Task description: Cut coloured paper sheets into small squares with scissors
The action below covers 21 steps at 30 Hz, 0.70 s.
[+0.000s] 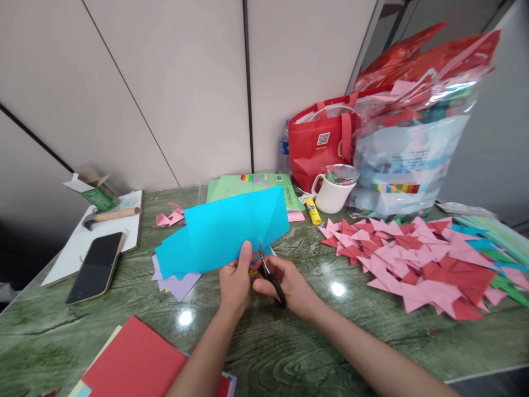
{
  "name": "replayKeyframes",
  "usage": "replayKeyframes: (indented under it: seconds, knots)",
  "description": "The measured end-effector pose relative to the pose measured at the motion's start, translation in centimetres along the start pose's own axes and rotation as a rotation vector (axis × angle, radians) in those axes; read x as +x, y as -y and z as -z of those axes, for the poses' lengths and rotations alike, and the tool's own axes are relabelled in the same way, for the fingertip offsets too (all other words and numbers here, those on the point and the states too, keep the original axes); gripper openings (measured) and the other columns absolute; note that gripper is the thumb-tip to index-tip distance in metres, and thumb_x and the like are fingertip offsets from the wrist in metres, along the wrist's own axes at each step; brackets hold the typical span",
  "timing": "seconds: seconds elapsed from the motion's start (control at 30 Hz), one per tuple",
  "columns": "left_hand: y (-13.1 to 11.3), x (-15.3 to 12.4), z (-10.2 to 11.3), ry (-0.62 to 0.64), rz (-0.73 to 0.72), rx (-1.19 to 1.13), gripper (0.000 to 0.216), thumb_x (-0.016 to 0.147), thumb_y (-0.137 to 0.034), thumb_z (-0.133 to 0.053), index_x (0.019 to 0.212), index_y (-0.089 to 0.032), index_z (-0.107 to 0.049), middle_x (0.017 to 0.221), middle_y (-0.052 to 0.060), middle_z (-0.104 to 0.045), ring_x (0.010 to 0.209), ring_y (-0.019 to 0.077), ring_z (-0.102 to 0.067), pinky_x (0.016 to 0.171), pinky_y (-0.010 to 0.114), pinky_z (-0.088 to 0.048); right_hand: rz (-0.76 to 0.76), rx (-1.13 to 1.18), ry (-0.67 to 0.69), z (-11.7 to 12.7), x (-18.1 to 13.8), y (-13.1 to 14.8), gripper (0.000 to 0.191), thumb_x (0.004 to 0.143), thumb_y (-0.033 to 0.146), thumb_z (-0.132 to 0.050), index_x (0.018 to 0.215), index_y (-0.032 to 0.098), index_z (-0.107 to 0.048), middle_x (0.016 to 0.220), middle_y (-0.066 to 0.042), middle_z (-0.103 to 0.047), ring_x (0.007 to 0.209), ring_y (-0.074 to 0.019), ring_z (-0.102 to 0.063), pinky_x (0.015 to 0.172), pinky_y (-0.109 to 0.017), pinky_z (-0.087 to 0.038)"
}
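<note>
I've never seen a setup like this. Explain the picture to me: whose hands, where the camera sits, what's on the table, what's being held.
There's no machine here, just a person's bare hands. The one picture comes from a camera worn on that person's head, looking forward and down. The left hand holds bright blue paper; the right hand holds black-handled scissors. On the green table, a phone lies at left, a red sheet in front, a yellow glue stick beside a white mug, and folded pink and red papers at right.
</note>
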State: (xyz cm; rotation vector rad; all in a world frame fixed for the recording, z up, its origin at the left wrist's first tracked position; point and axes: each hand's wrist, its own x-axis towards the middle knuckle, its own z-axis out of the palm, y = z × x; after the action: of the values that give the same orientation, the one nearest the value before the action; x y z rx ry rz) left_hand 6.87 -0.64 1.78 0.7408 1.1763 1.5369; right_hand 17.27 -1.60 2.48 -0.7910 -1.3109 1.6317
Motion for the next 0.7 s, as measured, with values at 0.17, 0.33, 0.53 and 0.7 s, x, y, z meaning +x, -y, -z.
replayKeyframes:
  seconds: [0.17,0.33,0.53,0.7]
  knots:
    - [-0.1,-0.1,-0.1,0.009,0.037,-0.031,0.036,0.063,-0.044,-0.065,0.075,-0.01,-0.065,0.073,0.01,-0.068,0.073,0.0234,-0.064,0.068,0.034,-0.047,0.008,0.0,-0.01,0.0,0.0,-0.1,0.044,0.054,0.047,-0.073,0.076,0.015,-0.054,0.066,0.002,-0.052,0.058,-0.0105,-0.043,0.056,-0.023,-0.036]
    - [-0.6,-0.3,-0.5,0.009,0.043,-0.082,0.034,0.06,-0.042,-0.067,0.073,-0.01,-0.065,0.074,0.011,-0.068,0.076,0.0248,-0.064,0.071,0.036,-0.048,0.021,-0.043,-0.034,0.0,0.0,0.0,0.043,0.053,0.05,-0.073,0.073,0.016,-0.054,0.062,0.002,-0.05,0.056,-0.0102,-0.042,0.053,-0.023,-0.036]
    - [-0.9,-0.4,-0.7,0.007,0.072,-0.103,0.036,0.058,-0.042,-0.068,0.074,-0.01,-0.064,0.076,0.011,-0.068,0.079,0.0253,-0.064,0.073,0.036,-0.048,0.023,-0.02,-0.052,0.0,0.0,-0.5,0.044,0.052,0.049,-0.073,0.072,0.015,-0.054,0.06,0.003,-0.05,0.053,-0.0092,-0.039,0.051,-0.022,-0.034]
    - [-1.0,-0.5,-0.8,0.028,0.073,-0.124,0.036,0.059,-0.042,-0.067,0.077,-0.01,-0.063,0.076,0.011,-0.068,0.084,0.0266,-0.063,0.075,0.037,-0.047,0.001,-0.004,-0.072,0.1,0.1,-1.2,0.044,0.051,0.048,-0.074,0.071,0.016,-0.053,0.056,0.004,-0.048,0.049,-0.008,-0.037,0.047,-0.022,-0.03]
